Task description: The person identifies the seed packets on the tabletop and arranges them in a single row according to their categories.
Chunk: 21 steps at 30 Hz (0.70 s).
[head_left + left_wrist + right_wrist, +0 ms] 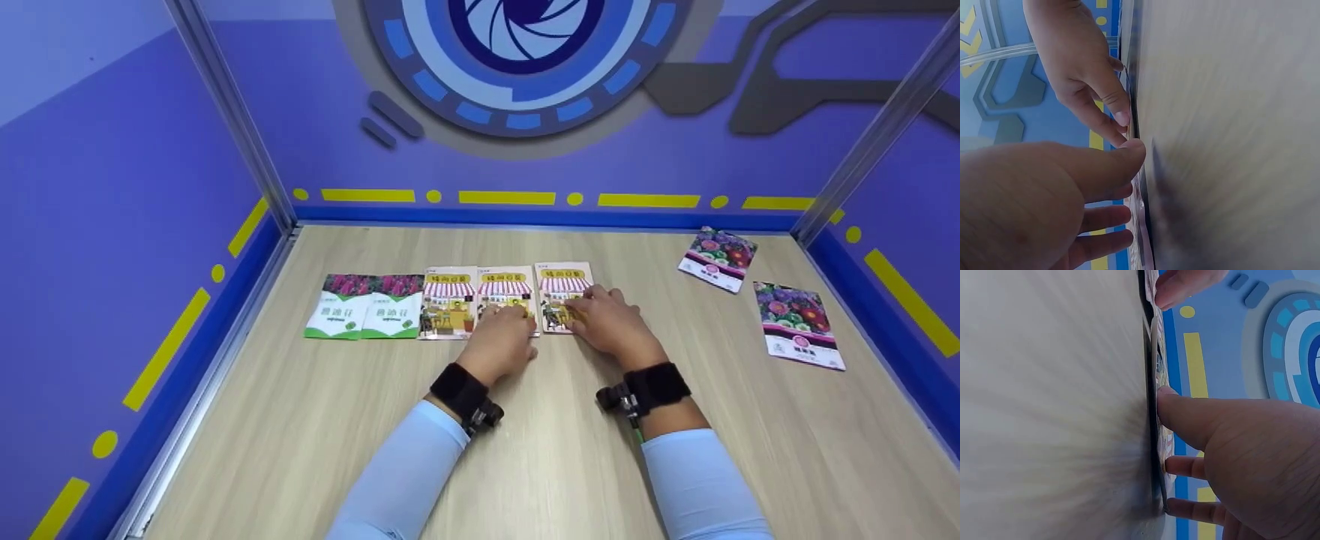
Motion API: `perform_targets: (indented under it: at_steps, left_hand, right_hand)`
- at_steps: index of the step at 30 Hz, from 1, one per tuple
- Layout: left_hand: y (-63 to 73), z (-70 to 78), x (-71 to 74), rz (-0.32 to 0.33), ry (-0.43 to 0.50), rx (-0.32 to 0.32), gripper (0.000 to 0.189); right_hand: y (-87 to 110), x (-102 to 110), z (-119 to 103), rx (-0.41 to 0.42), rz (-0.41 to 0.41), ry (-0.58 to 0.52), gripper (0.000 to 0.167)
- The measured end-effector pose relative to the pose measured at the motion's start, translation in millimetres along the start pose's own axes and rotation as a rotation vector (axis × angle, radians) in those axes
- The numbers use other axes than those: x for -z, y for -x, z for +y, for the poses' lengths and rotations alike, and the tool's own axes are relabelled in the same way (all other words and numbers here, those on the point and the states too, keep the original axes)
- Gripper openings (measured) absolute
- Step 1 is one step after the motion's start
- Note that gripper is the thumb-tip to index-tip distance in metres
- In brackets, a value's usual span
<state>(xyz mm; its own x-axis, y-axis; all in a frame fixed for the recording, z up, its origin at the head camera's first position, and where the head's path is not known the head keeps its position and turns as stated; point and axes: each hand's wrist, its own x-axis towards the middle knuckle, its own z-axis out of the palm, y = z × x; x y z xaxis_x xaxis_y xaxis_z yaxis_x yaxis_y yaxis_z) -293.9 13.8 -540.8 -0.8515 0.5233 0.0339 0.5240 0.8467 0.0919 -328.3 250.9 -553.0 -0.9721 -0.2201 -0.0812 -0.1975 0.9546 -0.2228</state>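
My left hand [501, 341] touches the lower part of a seed packet [507, 281] printed with a red-striped awning, covering much of its front. To its right, my right hand [616, 324] rests its fingertips on the right half of a matching awning packet [555, 300]. A narrow strip of table separates these two packets. In the right wrist view, the right thumb [1176, 408] presses near the packet's close edge, with other fingers spread along it. The left wrist view has the left thumb [1129, 154] stretched out over the packet edge.
A third awning packet [448, 304] continues the row leftward, followed by two green-and-white packets [391, 307] with magenta flowers. Two mixed-flower packets lie apart at the right, one farther back [718, 259] and one nearer [801, 326]. Blue walls [480, 169] enclose the wooden table [555, 450].
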Motion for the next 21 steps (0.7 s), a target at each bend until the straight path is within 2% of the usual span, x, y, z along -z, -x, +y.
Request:
perform_targets:
  at_steps: [8,15,21]
  left_hand:
    - [-1.6,4.2,-0.4,-0.050,0.077,-0.003,0.049]
    - [-2.8,7.2,-3.1,-0.071,0.065,0.003,0.056]
    - [-0.9,9.1,-4.2,-0.036,0.007,-0.033,0.052]
  right_hand:
    - [1.4,0.8,-1.5,0.023,0.006,0.000,0.050]
    - [2.1,0.8,-1.2,0.038,0.023,0.000,0.050]
    - [1.2,3.3,0.5,0.012,0.016,-0.051,0.050]
